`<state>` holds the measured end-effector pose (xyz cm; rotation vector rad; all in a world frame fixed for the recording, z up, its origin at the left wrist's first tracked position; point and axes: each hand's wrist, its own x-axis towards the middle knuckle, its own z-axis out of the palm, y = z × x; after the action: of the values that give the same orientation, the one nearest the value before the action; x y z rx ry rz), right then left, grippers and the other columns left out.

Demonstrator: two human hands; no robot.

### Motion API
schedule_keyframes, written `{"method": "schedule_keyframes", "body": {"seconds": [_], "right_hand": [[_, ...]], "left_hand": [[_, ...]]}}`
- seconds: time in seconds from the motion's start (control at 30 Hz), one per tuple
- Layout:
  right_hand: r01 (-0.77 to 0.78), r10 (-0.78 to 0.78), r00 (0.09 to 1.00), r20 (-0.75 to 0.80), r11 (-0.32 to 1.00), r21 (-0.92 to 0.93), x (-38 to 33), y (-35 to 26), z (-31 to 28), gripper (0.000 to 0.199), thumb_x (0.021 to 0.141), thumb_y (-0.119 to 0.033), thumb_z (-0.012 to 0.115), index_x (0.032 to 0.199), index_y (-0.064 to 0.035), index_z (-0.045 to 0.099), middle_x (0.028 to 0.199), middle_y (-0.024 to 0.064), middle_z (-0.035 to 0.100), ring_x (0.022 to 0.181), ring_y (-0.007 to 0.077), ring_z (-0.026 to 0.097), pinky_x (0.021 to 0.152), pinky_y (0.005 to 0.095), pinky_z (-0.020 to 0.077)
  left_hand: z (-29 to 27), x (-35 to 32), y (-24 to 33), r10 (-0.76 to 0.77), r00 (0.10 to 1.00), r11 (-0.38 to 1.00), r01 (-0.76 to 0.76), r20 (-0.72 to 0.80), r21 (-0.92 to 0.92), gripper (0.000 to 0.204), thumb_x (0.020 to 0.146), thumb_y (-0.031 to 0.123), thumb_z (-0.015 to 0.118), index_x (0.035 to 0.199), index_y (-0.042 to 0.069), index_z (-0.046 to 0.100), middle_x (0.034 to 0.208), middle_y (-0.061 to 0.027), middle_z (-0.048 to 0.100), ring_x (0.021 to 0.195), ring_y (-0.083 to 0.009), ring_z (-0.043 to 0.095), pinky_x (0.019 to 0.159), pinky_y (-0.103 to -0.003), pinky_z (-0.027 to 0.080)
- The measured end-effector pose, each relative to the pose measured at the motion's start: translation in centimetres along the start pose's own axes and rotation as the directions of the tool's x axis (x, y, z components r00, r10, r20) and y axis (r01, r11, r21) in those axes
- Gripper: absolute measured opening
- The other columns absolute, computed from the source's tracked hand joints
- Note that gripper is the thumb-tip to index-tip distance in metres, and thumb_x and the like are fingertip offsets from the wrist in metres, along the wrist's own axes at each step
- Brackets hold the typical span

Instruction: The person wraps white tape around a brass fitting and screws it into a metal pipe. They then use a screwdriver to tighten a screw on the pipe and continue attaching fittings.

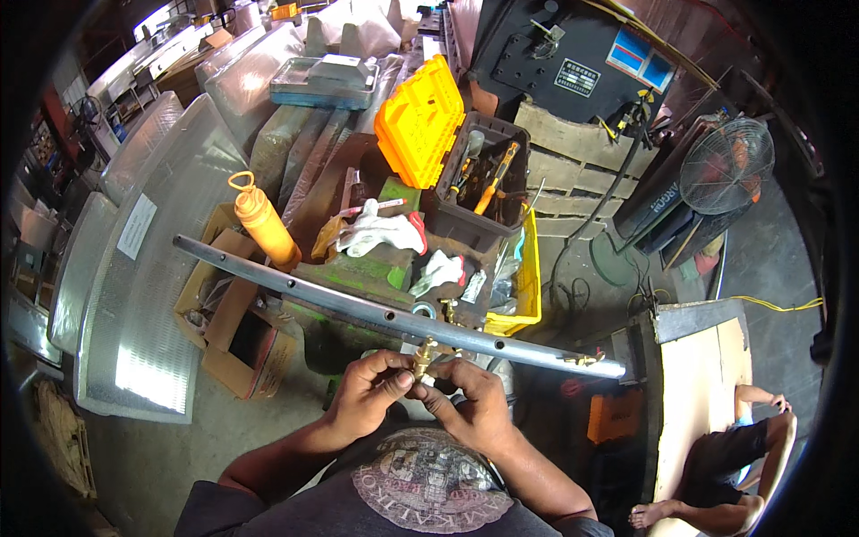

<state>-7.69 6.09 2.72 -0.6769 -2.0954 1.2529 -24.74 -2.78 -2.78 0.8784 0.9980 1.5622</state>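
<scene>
In front of my chest, a small brass fitting (423,354) stands roughly upright between my hands. My left hand (369,396) pinches it between thumb and fingers. My right hand (472,404) is closed at its lower end, where a small white piece shows; whether that is tape or part of the fitting I cannot tell. Just beyond my fingertips, a long grey metal pipe (349,309) with several holes along it runs across from left to right. Brass pieces (586,359) sit at its right end, and another brass fitting (449,311) stands behind it.
Behind the pipe lie white-and-red gloves (380,230), an orange bottle (265,224) and an open toolbox (474,192) with a yellow lid. A yellow crate (530,286) adjoins it. Cardboard boxes (246,340) stand left. A fan (727,166) and a seated person (729,474) are at right.
</scene>
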Motion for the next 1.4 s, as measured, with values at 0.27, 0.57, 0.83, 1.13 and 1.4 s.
{"method": "schedule_keyframes", "body": {"seconds": [0.27, 0.57, 0.83, 1.13, 1.4], "right_hand": [[0.092, -0.091, 0.996, -0.012, 0.979, 0.184, 0.1, -0.2, -0.2, 0.031, 0.087, -0.005, 0.075, 0.117, 0.0011, 0.068, 0.09, 0.0111, 0.069, 0.078, 0.0197, 0.067, 0.071, 0.0309, 0.0525], [0.008, 0.001, 0.999, -0.041, 0.978, 0.211, 0.0, -0.5, -0.3, 0.007, 0.092, -0.002, 0.07, 0.097, 0.0025, 0.067, 0.094, 0.0099, 0.071, 0.086, 0.0168, 0.069, 0.078, 0.0298, 0.054], [-0.204, 0.216, 0.976, 0.015, 0.891, 0.406, 0.5, -0.7, -0.8, 0.017, 0.099, -0.011, 0.065, 0.09, 0.0031, 0.066, 0.078, 0.0055, 0.068, 0.071, 0.0106, 0.061, 0.065, 0.0273, 0.0494], [0.023, -0.027, 0.999, 0.019, 0.989, 0.144, 0.4, -1.0, -2.5, 0.013, 0.091, -0.008, 0.072, 0.096, 0.0025, 0.068, 0.083, 0.0102, 0.07, 0.079, 0.0179, 0.068, 0.069, 0.0321, 0.0533], [0.122, -0.121, 0.992, -0.016, 0.992, 0.041, 0.3, 0.2, -1.7, 0.014, 0.083, -0.004, 0.076, 0.094, 0.0006, 0.07, 0.089, 0.0143, 0.071, 0.08, 0.028, 0.071, 0.073, 0.0354, 0.0556]], "left_hand": [[0.2, -0.1, 0.5, -0.12, 0.99, 0.841, 0.141, 0.074, -0.522, 0.022, 0.101, 0.014, 0.061, 0.12, 0.004, 0.062, 0.11, -0.0096, 0.069, 0.096, -0.0196, 0.068, 0.083, -0.034, 0.056], [2.1, -0.2, 0.8, 0.019, 0.998, 0.977, -0.03, -0.056, -0.21, 0.021, 0.102, 0.016, 0.062, 0.117, 0.001, 0.062, 0.102, -0.008, 0.069, 0.09, -0.0153, 0.067, 0.079, -0.032, 0.056], [2.2, 0.2, 1.9, 0.078, 0.997, 0.995, -0.078, -0.01, 0.06, 0.022, 0.103, 0.018, 0.062, 0.113, -0.001, 0.064, 0.096, -0.006, 0.069, 0.084, -0.0122, 0.066, 0.077, -0.027, 0.055], [1.8, 0.2, 2.0, -0.075, 0.997, 0.995, 0.074, -0.012, -0.071, 0.022, 0.102, 0.017, 0.062, 0.112, -0.003, 0.064, 0.092, -0.0067, 0.07, 0.082, -0.0125, 0.067, 0.074, -0.028, 0.056], [2.0, 0.1, 2.0, 0.109, 0.994, 0.96, -0.101, -0.014, 0.262, 0.022, 0.102, 0.017, 0.062, 0.112, -0.003, 0.064, 0.094, -0.0066, 0.071, 0.086, -0.0109, 0.068, 0.077, -0.027, 0.054]]}}
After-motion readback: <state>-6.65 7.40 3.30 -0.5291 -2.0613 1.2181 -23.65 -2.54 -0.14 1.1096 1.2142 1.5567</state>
